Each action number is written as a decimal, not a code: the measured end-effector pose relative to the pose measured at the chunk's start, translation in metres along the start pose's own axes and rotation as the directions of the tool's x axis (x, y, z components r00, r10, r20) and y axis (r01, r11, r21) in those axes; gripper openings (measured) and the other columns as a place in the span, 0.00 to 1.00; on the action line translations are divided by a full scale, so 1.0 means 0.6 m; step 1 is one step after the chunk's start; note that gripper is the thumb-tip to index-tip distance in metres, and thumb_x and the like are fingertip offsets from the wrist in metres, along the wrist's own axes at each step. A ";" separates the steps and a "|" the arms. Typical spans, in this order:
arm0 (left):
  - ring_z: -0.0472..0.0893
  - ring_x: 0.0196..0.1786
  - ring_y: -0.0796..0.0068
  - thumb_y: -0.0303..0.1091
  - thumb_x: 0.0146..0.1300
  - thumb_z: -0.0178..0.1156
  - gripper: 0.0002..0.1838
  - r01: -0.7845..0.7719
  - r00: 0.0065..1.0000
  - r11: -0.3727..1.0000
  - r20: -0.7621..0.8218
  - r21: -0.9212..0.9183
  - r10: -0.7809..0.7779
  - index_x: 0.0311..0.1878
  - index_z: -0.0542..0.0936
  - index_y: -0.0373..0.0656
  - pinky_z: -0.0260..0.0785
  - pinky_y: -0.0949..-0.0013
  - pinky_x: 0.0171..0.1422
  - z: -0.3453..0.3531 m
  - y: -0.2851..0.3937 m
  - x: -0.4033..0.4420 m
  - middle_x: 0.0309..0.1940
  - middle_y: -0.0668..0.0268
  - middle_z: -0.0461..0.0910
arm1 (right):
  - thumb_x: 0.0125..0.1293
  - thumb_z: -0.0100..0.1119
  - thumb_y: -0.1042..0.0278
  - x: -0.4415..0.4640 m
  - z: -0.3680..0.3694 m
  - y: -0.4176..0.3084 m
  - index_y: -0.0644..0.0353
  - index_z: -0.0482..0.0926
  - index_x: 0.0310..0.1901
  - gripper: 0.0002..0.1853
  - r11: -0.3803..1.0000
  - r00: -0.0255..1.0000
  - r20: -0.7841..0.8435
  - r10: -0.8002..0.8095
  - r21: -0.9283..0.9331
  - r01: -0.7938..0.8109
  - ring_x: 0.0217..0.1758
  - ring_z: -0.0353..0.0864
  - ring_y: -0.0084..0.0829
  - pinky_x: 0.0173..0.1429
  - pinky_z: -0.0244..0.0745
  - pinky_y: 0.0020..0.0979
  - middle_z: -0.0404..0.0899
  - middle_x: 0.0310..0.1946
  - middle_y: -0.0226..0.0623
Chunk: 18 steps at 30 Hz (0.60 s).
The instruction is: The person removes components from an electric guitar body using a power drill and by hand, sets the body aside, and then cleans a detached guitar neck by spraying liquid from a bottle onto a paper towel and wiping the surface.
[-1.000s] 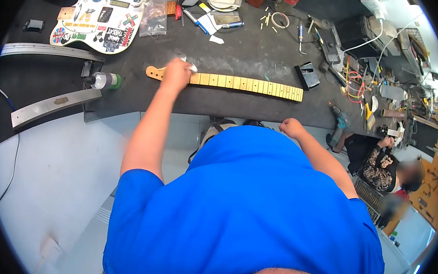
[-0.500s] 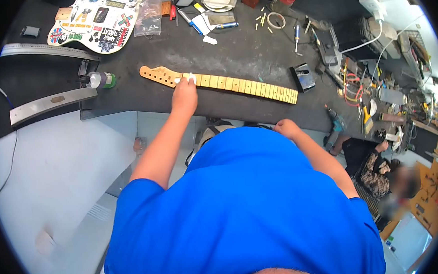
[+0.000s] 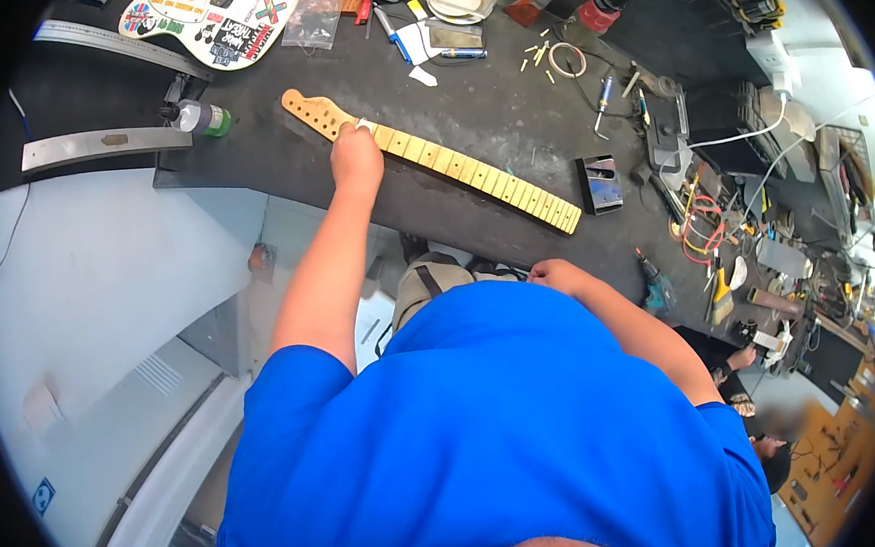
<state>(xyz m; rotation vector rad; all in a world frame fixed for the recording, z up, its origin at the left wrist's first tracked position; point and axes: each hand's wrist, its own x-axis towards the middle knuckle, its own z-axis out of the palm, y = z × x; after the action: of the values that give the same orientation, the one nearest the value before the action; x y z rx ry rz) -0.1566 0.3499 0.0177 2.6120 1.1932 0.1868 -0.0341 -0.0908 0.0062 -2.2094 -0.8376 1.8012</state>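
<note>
A maple guitar neck [image 3: 471,173] lies on the dark workbench, its headstock [image 3: 309,109] to the left and the fretboard facing up. My left hand [image 3: 358,163] is closed at the neck where the headstock meets the fretboard. Something small and white [image 3: 362,125] shows by the fingertips; I cannot tell what it is. At my waist, beyond the bench edge, my right hand [image 3: 558,274] rests with its fingers curled. Whether anything is in it is hidden. Beside the neck's far right end stands a small dark block [image 3: 600,184].
A stickered white guitar body [image 3: 217,21] lies at the back left, with a bottle [image 3: 203,117] below it. Further right are a tape roll [image 3: 567,60], a screwdriver [image 3: 605,105], a power drill [image 3: 654,282] and tangled cables [image 3: 700,227]. Another person's hand [image 3: 741,357] is at far right.
My view has turned a little. The headstock end of the neck has swung slightly away from me. My left hand sits slightly closer to the headstock; my right hand stays at my waist.
</note>
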 end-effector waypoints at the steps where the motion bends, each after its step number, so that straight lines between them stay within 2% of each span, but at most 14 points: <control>1: 0.86 0.51 0.42 0.26 0.72 0.57 0.11 -0.045 0.999 0.999 -0.013 0.008 0.045 0.46 0.87 0.32 0.81 0.47 0.59 0.005 0.002 -0.006 0.47 0.47 0.84 | 0.70 0.66 0.52 0.000 -0.001 0.006 0.58 0.91 0.49 0.18 1.000 1.000 0.002 -0.018 0.005 0.018 0.53 0.90 0.46 0.59 0.83 0.43 0.92 0.47 0.48; 4: 0.87 0.49 0.43 0.26 0.72 0.58 0.11 -0.207 0.978 0.978 -0.041 -0.009 0.206 0.47 0.88 0.34 0.81 0.46 0.57 0.001 -0.010 -0.029 0.48 0.48 0.84 | 0.70 0.65 0.52 -0.017 -0.027 0.006 0.58 0.91 0.49 0.18 0.997 0.997 -0.033 -0.070 -0.015 0.069 0.54 0.90 0.46 0.59 0.83 0.43 0.92 0.47 0.48; 5: 0.87 0.50 0.44 0.27 0.71 0.58 0.11 -0.160 0.982 0.987 0.093 -0.023 0.162 0.47 0.89 0.36 0.81 0.46 0.56 -0.009 -0.028 -0.031 0.48 0.49 0.84 | 0.69 0.65 0.52 -0.027 -0.037 0.000 0.58 0.91 0.50 0.18 0.996 0.995 -0.050 -0.085 -0.020 0.084 0.54 0.90 0.46 0.60 0.83 0.43 0.92 0.47 0.47; 6: 0.87 0.50 0.44 0.27 0.71 0.58 0.11 -0.094 0.992 0.995 0.085 -0.036 0.097 0.46 0.89 0.36 0.81 0.47 0.57 -0.031 -0.037 -0.026 0.47 0.49 0.85 | 0.70 0.65 0.55 -0.038 -0.048 0.002 0.60 0.90 0.47 0.16 0.996 0.989 -0.123 -0.080 0.027 0.084 0.53 0.91 0.45 0.60 0.83 0.43 0.91 0.47 0.48; 7: 0.87 0.50 0.45 0.28 0.70 0.59 0.11 -0.023 0.996 0.998 0.080 -0.051 0.027 0.45 0.90 0.37 0.80 0.47 0.57 -0.044 -0.041 -0.025 0.47 0.49 0.85 | 0.70 0.65 0.56 -0.038 -0.053 0.022 0.61 0.88 0.48 0.17 0.994 0.976 -0.216 -0.002 0.105 0.025 0.52 0.91 0.45 0.60 0.83 0.42 0.91 0.46 0.48; 8: 0.86 0.50 0.43 0.28 0.70 0.58 0.11 -0.029 0.998 0.994 -0.061 -0.105 0.023 0.44 0.89 0.36 0.80 0.48 0.57 -0.046 -0.041 -0.018 0.46 0.47 0.85 | 0.70 0.66 0.57 -0.039 -0.056 0.042 0.62 0.86 0.50 0.17 0.983 0.952 -0.295 0.083 0.183 -0.029 0.51 0.91 0.45 0.59 0.83 0.42 0.91 0.45 0.48; 9: 0.86 0.50 0.43 0.28 0.71 0.58 0.11 -0.018 0.998 0.992 -0.058 -0.122 0.011 0.44 0.89 0.36 0.80 0.47 0.57 -0.046 -0.034 -0.011 0.46 0.47 0.85 | 0.70 0.66 0.57 -0.037 -0.057 0.055 0.64 0.85 0.52 0.18 0.962 0.914 -0.368 0.171 0.264 -0.073 0.50 0.91 0.45 0.58 0.83 0.42 0.91 0.45 0.48; 11: 0.87 0.51 0.43 0.29 0.73 0.57 0.12 0.002 0.998 0.987 -0.057 -0.159 -0.011 0.44 0.89 0.35 0.80 0.47 0.58 -0.037 -0.006 0.006 0.47 0.46 0.85 | 0.69 0.69 0.59 -0.056 -0.074 0.049 0.65 0.79 0.58 0.23 0.972 0.827 -0.525 0.200 0.210 -0.102 0.48 0.91 0.46 0.56 0.83 0.42 0.90 0.41 0.47; 12: 0.87 0.52 0.43 0.32 0.75 0.56 0.14 0.039 0.998 0.994 -0.041 -0.104 -0.044 0.44 0.89 0.34 0.80 0.47 0.59 -0.004 -0.002 0.013 0.49 0.45 0.84 | 0.69 0.70 0.59 -0.063 -0.084 0.046 0.66 0.76 0.62 0.26 0.975 0.772 -0.601 0.209 0.186 -0.119 0.46 0.91 0.46 0.55 0.83 0.42 0.90 0.40 0.46; 15: 0.86 0.51 0.44 0.28 0.71 0.60 0.11 0.043 0.989 0.999 -0.142 -0.008 -0.044 0.48 0.89 0.36 0.80 0.47 0.58 0.032 0.016 -0.003 0.46 0.47 0.84 | 0.66 0.75 0.59 -0.045 -0.095 0.056 0.66 0.67 0.70 0.38 0.971 0.769 -0.625 0.132 0.236 0.026 0.43 0.89 0.46 0.52 0.82 0.44 0.87 0.36 0.42; 16: 0.87 0.51 0.44 0.28 0.73 0.58 0.11 -0.030 0.991 0.999 -0.127 0.023 0.033 0.49 0.88 0.35 0.80 0.48 0.58 0.024 0.013 -0.017 0.47 0.46 0.83 | 0.65 0.77 0.59 -0.042 -0.093 0.057 0.66 0.67 0.70 0.38 0.984 0.751 -0.653 0.098 0.177 0.025 0.40 0.87 0.43 0.49 0.82 0.43 0.86 0.35 0.41; 18: 0.87 0.52 0.42 0.29 0.74 0.58 0.12 0.009 1.000 1.000 -0.008 0.010 -0.009 0.50 0.88 0.35 0.80 0.47 0.59 0.004 0.007 -0.004 0.51 0.46 0.83 | 0.64 0.80 0.61 -0.030 -0.084 0.056 0.66 0.67 0.70 0.40 0.997 0.704 -0.710 0.026 0.066 0.030 0.35 0.85 0.37 0.43 0.81 0.40 0.84 0.34 0.40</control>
<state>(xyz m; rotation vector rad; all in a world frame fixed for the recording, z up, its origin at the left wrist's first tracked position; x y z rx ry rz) -0.1544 0.3452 0.0163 2.6163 1.2112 0.1900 0.0217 -0.1176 0.0188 -2.5310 -0.5699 0.7831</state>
